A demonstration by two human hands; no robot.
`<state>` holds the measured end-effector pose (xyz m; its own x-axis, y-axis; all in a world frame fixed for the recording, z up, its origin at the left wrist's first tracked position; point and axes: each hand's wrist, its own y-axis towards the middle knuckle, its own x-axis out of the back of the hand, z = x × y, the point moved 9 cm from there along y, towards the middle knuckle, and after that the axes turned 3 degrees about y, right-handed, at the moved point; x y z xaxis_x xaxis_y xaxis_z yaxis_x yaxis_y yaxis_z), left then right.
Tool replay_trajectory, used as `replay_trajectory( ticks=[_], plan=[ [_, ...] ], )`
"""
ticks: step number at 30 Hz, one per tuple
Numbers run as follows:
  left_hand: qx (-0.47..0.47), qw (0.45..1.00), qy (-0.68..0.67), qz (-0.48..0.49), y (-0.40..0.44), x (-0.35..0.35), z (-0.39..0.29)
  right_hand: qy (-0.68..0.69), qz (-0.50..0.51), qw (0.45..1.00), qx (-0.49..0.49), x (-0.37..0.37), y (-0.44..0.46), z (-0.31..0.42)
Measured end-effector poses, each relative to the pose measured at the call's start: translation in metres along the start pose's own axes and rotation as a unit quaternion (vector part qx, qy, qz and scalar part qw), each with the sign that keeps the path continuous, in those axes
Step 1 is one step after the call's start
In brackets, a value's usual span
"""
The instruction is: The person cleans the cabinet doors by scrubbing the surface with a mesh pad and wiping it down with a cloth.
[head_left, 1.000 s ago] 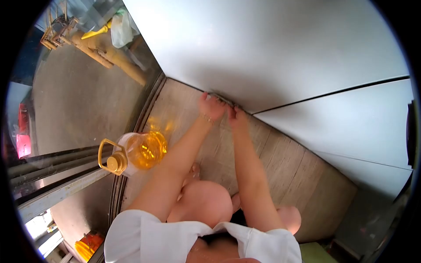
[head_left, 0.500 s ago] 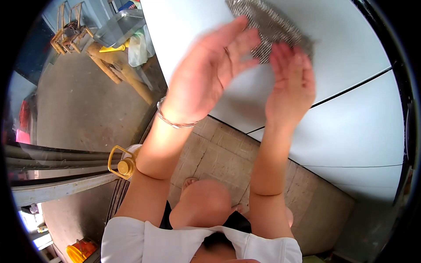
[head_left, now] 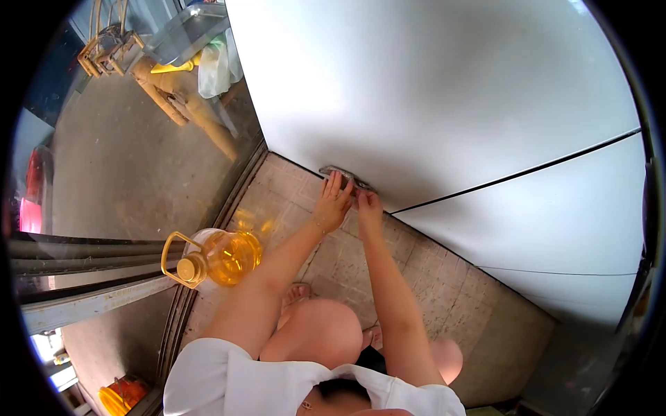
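The grey cloth (head_left: 336, 170) now sits at the bottom edge of the white panel (head_left: 430, 104), just above the tiled floor (head_left: 347, 267); half a second earlier it is higher on the panel's face, with the left hand (head_left: 332, 202) spread apart from it. Both hands are now low and close together at the cloth. The left fingers reach forward onto it, only partly bent; the right hand (head_left: 368, 206) is more closed, its fingertips at the cloth's right end. Whether either hand pinches the cloth or merely presses it cannot be told. This change appears to shift the work from the upper face to the base, with both hands engaged. The oil bottle (head_left: 234, 260) stands left of the left forearm, untouched by either hand.
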<state>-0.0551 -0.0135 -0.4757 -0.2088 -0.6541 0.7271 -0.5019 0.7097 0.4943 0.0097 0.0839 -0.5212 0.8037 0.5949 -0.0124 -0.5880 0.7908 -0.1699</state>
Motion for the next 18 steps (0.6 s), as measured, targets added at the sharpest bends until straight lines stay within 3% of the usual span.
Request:
replay_trajectory(
  ticks=[1, 2, 4, 6, 9, 11, 14, 17, 18],
  plan=[
    [0.002, 1.0, 0.0, 0.02, 0.001, -0.008, 0.004, -0.002, 0.018, 1.0, 0.017, -0.002, 0.001, 0.007],
    [0.014, 0.999, -0.009, -0.033, 0.018, 0.011, -0.001, -0.005, 0.037, 0.999, 0.034, -0.011, -0.003, 0.032],
    [0.047, 0.991, -0.027, -0.125, 0.052, 0.051, -0.014, -0.064, 0.071, 0.981, 0.169, -0.03, -0.028, 0.133],
    [-0.037, 0.963, -0.038, -0.265, 0.105, 0.125, -0.052, -0.062, 0.073, 0.927, 0.362, -0.04, -0.047, 0.233],
    [-0.102, 0.946, 0.001, -0.309, 0.173, 0.226, -0.109, -0.055, 0.047, 0.861, 0.503, -0.047, -0.079, 0.356],
    [-0.083, 0.94, 0.018, -0.331, 0.187, 0.244, -0.119, -0.209, -0.05, 0.689, 0.692, -0.062, -0.116, 0.406],
    [-0.021, 0.935, 0.005, -0.354, 0.171, 0.224, -0.084, -0.284, -0.005, 0.638, 0.716, -0.08, -0.13, 0.406],
    [0.037, 0.917, -0.057, -0.393, 0.103, 0.139, -0.01, -0.276, 0.043, 0.685, 0.673, -0.066, -0.121, 0.354],
    [0.098, 0.931, -0.07, -0.346, 0.074, 0.092, 0.018, -0.293, 0.061, 0.703, 0.645, -0.061, -0.114, 0.329]
  ],
)
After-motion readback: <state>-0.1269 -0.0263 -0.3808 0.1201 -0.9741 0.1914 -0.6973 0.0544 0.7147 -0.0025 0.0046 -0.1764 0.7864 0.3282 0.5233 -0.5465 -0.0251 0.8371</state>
